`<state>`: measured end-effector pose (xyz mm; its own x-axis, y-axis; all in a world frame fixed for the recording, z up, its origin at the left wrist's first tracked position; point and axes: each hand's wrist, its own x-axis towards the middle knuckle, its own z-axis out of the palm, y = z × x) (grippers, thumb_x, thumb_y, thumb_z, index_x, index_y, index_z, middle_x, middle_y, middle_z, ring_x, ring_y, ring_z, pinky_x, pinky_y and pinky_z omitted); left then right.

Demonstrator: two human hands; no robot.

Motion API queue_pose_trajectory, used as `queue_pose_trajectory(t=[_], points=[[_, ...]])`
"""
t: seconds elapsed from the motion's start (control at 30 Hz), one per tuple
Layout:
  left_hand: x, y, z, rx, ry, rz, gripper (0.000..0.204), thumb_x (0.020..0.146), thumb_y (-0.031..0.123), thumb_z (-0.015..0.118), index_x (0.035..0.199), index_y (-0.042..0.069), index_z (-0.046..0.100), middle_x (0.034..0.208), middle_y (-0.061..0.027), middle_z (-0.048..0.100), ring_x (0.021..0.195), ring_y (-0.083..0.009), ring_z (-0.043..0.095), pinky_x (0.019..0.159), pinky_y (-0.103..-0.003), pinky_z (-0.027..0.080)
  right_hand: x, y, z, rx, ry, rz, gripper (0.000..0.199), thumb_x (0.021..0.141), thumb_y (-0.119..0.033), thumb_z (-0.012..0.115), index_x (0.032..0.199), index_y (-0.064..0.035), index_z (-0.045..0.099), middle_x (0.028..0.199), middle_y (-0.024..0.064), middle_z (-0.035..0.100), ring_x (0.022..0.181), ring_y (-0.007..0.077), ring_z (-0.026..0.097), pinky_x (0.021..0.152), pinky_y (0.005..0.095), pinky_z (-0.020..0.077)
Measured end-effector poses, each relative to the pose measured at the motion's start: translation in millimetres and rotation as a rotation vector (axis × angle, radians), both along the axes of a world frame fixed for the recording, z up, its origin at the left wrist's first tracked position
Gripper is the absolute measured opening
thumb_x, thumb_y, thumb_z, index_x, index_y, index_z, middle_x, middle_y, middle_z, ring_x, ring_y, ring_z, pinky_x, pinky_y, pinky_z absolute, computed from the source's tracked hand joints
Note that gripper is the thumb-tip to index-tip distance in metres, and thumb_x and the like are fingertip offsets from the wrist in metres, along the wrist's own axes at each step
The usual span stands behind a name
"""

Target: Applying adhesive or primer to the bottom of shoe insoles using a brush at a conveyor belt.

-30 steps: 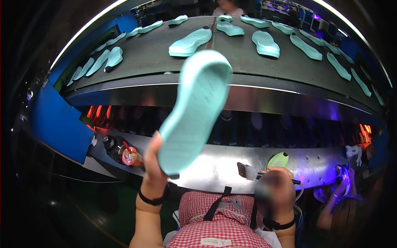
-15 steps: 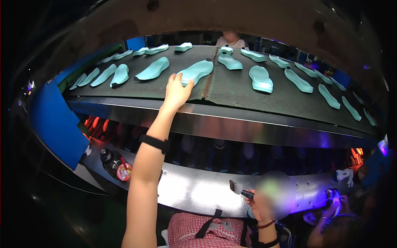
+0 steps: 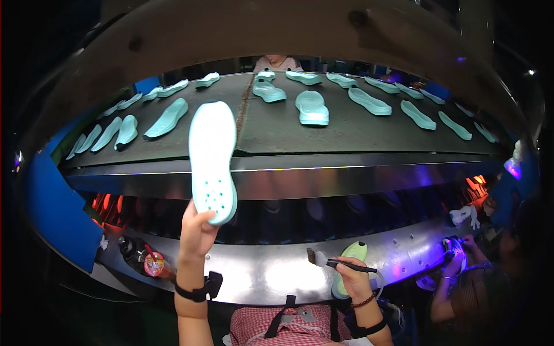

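Observation:
My left hand is closed around the lower end of a pale mint shoe sole, its thumb on the face beside a cluster of small holes. That sole is raised upright in front of the belt's near edge. My right hand, lower right, grips a flat brush by its black handle, the bristles pointing left over the metal ledge. Just behind that hand lies a yellow-green shoe or sole, partly covered by the hand and brush.
Several mint soles lie spread over the dark conveyor belt. A dark bottle and a cup with a red straw stand left on the ledge. A white glove and a co-worker's hands are at right; another person is beyond the belt.
My left hand has lifted the sole off the belt, bringing it nearer and upright. The brush in my right hand now shows fully. The whole view has shifted.

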<state>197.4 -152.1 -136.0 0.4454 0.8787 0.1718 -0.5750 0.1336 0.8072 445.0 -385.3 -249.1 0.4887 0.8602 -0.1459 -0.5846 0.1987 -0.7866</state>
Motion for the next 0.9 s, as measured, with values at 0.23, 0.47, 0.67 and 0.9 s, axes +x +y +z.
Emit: queue_pose_trajectory(t=[0.23,0.47,0.67,0.9], points=[[-32.9,-65.0,-108.0,-0.249,-0.277,-0.564,0.079,0.075,0.043,0.056,0.132,0.001,0.024,0.118,-0.0268,0.045,0.104,-0.0443,0.048,0.093,-0.058,0.032,0.7,-2.7,12.7,0.083,-0.032,0.073,0.02,0.074,0.008,0.055,0.093,0.0037,0.059,0.095,0.0166,0.061,0.091,0.0236,0.058,0.087,0.0338,0.0431],[40.1,-117.4,-142.5,-0.651,-0.452,-0.672,0.091,0.072,0.076,0.02,0.133,0.009,0.027,0.13,-0.017,0.037,0.118,-0.0369,0.037,0.1,-0.048,0.028,-24.6,30.9,9.7,-0.052,-0.192,0.23,0.02,0.074,0.004,0.06,0.093,0.0055,0.06,0.089,0.0127,0.063,0.082,0.0167,0.06,0.079,0.0259,0.0458],[53.9,-129.6,-142.4,-0.687,-0.339,-0.642,0.088,0.075,0.074,0.013,0.131,0.009,0.033,0.124,-0.0185,0.044,0.11,-0.0389,0.046,0.094,-0.051,0.034,-18.9,67.1,1.5,-0.102,-0.195,0.248,0.021,0.073,-0.001,0.064,0.094,0.0036,0.061,0.087,0.009,0.063,0.079,0.0127,0.059,0.075,0.0227,0.046],[66.4,-136.5,-142.8,-0.747,-0.086,-0.235,0.083,0.078,0.07,0.012,0.133,0.01,0.029,0.129,-0.0135,0.039,0.117,-0.0277,0.041,0.098,-0.041,0.032,-54.3,85.7,3.7,-0.056,-0.7,0.162,0.018,0.072,-0.008,0.066,0.089,-0.0027,0.065,0.086,0.009,0.063,0.081,0.0152,0.06,0.072,0.0248,0.047]])
